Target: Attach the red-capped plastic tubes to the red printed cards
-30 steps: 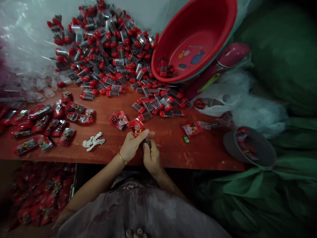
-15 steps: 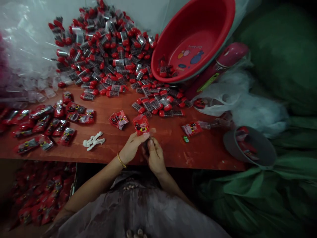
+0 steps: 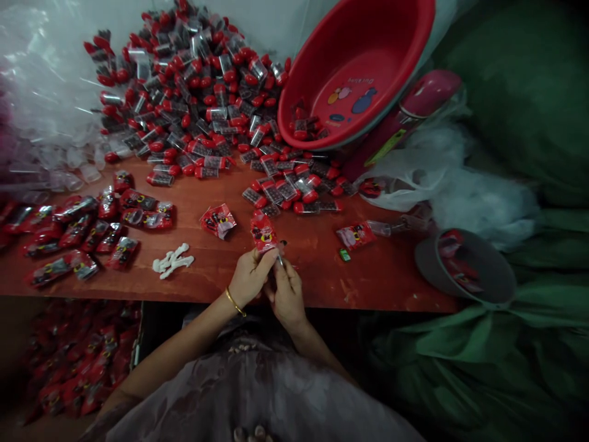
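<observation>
My left hand [image 3: 248,277] pinches the lower end of a small red printed packet [image 3: 262,232], which stands upright above the fingers. My right hand [image 3: 286,290] is closed right beside it, fingertips meeting the packet's bottom edge and gripping something small and dark that I cannot make out. Both hands hover over the near edge of the red-brown wooden table [image 3: 216,270]. A second red packet [image 3: 218,220] lies flat just to the left of them.
A large heap of clear red-capped tubes [image 3: 193,98] fills the back of the table. A tilted red basin [image 3: 359,73] sits back right. Filled red packets [image 3: 83,230] lie at left, white bits [image 3: 172,261] nearby. A grey bucket [image 3: 464,270] stands right.
The packet has turned from lying slanted to standing upright, and both hands have drawn closer together beneath it.
</observation>
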Motion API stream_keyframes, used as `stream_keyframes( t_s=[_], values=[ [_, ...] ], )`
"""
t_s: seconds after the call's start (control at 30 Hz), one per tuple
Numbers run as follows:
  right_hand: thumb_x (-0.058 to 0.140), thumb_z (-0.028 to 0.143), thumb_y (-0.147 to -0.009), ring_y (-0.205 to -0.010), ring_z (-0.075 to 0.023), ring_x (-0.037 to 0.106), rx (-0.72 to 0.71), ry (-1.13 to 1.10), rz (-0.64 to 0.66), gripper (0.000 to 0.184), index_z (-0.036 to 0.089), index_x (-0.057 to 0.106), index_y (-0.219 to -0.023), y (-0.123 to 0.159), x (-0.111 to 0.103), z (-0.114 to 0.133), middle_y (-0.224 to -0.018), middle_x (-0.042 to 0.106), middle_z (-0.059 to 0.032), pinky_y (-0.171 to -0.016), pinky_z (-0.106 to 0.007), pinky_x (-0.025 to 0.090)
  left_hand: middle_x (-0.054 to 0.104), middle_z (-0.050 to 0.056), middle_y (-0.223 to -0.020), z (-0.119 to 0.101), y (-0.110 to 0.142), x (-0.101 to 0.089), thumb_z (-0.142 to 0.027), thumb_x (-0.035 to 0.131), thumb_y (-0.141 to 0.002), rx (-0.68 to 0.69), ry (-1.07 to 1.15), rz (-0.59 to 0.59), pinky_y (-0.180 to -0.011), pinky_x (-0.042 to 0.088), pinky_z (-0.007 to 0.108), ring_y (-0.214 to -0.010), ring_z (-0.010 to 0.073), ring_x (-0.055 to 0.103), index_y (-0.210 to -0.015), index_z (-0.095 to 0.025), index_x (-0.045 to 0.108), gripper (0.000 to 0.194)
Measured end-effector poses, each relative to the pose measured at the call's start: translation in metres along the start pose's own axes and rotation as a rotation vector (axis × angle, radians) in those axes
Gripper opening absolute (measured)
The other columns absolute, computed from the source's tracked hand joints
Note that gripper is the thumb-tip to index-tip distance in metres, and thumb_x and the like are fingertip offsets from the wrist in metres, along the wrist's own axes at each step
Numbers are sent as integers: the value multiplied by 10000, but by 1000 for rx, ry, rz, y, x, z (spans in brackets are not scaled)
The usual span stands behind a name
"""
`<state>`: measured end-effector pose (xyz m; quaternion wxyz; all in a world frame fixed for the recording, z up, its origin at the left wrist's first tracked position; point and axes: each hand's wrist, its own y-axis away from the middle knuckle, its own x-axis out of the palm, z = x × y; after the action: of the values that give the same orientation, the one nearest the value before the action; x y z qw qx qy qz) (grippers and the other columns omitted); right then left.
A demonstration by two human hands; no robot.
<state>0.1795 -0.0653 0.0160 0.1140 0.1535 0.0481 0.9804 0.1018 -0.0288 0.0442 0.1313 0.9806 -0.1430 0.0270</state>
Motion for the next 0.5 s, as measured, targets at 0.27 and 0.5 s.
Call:
stream_keyframes(
  t_s=[0.27, 0.5],
  values=[
    [395, 433, -908, -975, -229, 598, -387, 679, 56, 345, 204, 575, -1094, -28, -33, -7, -1014, 657, -98, -861, -404, 483, 679, 56, -958, 14, -20, -12, -371, 481, -871, 427, -238, -91, -840, 480, 288, -897, 165, 621, -1010, -160, 615, 286],
    [459, 394, -899, -939, -219, 586, -617, 877, 168, 289, 210, 633, -1037, -59, -52, 9, -973, 657, -86, -845, -383, 476, 652, 87, -1148, 38, -39, -29, -316, 440, -892, 527, -685, 24, -1016, 401, 410, -1089, 202, 590, -1149, -180, 564, 316]
  ],
)
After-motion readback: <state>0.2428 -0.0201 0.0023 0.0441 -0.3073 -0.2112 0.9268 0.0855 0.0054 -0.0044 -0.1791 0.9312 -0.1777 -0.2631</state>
